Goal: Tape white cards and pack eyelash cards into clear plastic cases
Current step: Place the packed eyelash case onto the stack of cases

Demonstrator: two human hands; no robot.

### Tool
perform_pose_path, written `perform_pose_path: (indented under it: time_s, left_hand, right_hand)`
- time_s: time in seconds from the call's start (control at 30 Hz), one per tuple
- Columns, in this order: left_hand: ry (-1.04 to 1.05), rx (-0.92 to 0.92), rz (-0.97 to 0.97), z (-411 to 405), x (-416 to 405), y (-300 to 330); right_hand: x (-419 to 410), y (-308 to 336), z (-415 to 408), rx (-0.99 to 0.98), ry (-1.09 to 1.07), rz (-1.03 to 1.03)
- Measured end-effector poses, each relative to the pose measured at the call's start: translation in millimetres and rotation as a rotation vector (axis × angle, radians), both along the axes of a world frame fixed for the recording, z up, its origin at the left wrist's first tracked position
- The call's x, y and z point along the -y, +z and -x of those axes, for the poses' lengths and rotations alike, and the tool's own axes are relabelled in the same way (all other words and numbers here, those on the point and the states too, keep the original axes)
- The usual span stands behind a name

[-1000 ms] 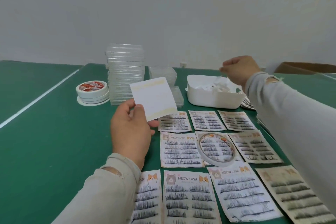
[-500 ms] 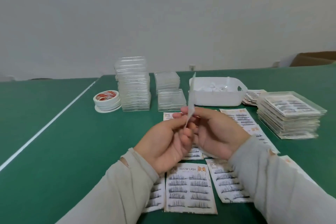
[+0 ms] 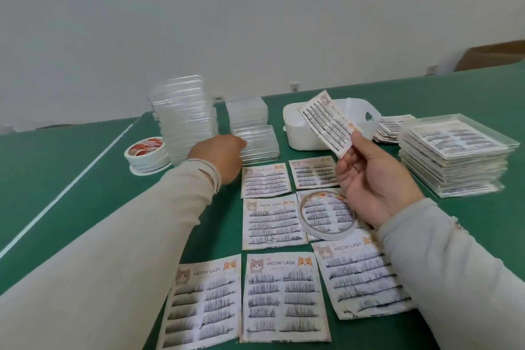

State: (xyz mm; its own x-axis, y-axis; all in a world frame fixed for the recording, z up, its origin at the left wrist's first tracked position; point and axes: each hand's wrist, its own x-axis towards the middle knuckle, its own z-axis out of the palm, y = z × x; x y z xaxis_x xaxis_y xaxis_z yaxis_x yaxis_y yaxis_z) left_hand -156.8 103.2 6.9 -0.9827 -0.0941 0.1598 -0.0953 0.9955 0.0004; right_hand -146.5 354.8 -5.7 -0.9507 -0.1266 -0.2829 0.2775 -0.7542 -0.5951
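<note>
Half a second ago both my hands were together at the middle of the table, pinching the white card on edge between them; now they have parted. My right hand (image 3: 372, 176) holds an eyelash card (image 3: 329, 122) up in front of the white bin (image 3: 309, 138), pinching the card's lower corner between thumb and fingers, the card tilted with its printed face toward me. My left hand (image 3: 220, 155) has reached forward to the low stack of clear cases (image 3: 257, 140), just right of the tall stack of clear cases (image 3: 184, 118). From behind I see only the back of that hand, so I cannot tell whether its fingers have closed on a case or merely touch the stack.

More eyelash cards lie face up in rows on the green table (image 3: 65, 207) between my arms, and a thin tape ring (image 3: 328, 214) rests on top of one of them, just below my right wrist. A second, shorter pile of clear cases (image 3: 246, 112) stands behind the low stack. Rolls of tape (image 3: 146, 155) with a red label sit to the left of the tall stack. At far right is a stack of packed cases (image 3: 454, 162), each showing a lash card inside, and a small heap of loose cards (image 3: 390, 129) lies between it and the bin.
</note>
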Motion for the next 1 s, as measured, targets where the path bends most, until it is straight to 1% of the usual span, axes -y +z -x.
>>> perform_pose_path:
  time_s: [0.1, 0.2, 0.23, 0.3, 0.37, 0.4, 0.47, 0.57, 0.63, 0.67, 0.7, 0.73, 0.77, 0.8, 0.83, 0.87, 0.9, 0.93, 0.97, 1.0]
  left_hand:
    - [0.01, -0.051, 0.042, -1, 3, -2]
    - [-0.046, -0.099, 0.131, -8, 5, -1]
    - [-0.062, -0.149, 0.139, -11, 6, 2]
    - [-0.066, -0.296, 0.06, -18, 7, 12]
    - [-0.098, -0.449, -0.097, -32, 8, 23]
    - [-0.132, -0.504, -0.169, -42, 7, 26]
    - [-0.231, -0.569, -0.25, -70, -1, 27]
    - [-0.334, -0.563, -0.257, -112, -19, 19]
    - [-0.416, -0.511, -0.278, -132, -26, 11]
    - [-0.457, -0.489, -0.341, -139, -28, 7]
    - [-0.467, -0.487, -0.461, -145, -30, 4]
    - [-0.436, -0.516, -0.64, -149, -32, 3]
    - [-0.359, -0.572, -0.86, -151, -35, 4]
    - [-0.24, -0.615, -1.099, -150, -37, 7]
    - [-0.134, -0.564, -1.334, -146, -41, 10]
    - [-0.094, -0.39, -1.541, -140, -45, 12]
    - [-0.127, -0.167, -1.695, -134, -50, 12]
    - [-0.193, 0.014, -1.812, -130, -56, 10]
    - [-0.266, 0.119, -1.916, -128, -63, 6]
    - [-0.327, 0.153, -2.025, -125, -67, 3]
  right_hand:
    - [3, 1, -1, 0.001, 0.01, -0.018]
    - [5, 3, -4, 0.001, 0.031, -0.004]
    - [5, 4, -5, -0.002, 0.042, 0.009]
    - [6, 7, -7, -0.01, 0.079, 0.047]
    - [6, 10, -12, -0.037, 0.156, 0.081]
    - [5, 12, -15, -0.061, 0.216, 0.081]
    - [5, 15, -23, -0.113, 0.349, 0.013]
    - [11, 16, -35, -0.136, 0.523, -0.108]
    - [16, 18, -44, -0.15, 0.607, -0.099]
    - [17, 18, -48, -0.159, 0.632, -0.084]
    - [18, 17, -51, -0.168, 0.643, -0.074]
    - [18, 17, -54, -0.177, 0.651, -0.064]
    - [18, 16, -56, -0.183, 0.658, -0.054]
    - [17, 15, -59, -0.187, 0.661, -0.04]
    - [17, 15, -61, -0.19, 0.661, -0.025]
    - [17, 15, -64, -0.206, 0.674, -0.009]
    - [17, 15, -68, -0.234, 0.709, 0.009]
    - [18, 16, -72, -0.26, 0.751, 0.021]
    - [20, 15, -76, -0.274, 0.779, 0.026]
    - [22, 13, -78, -0.274, 0.784, 0.023]
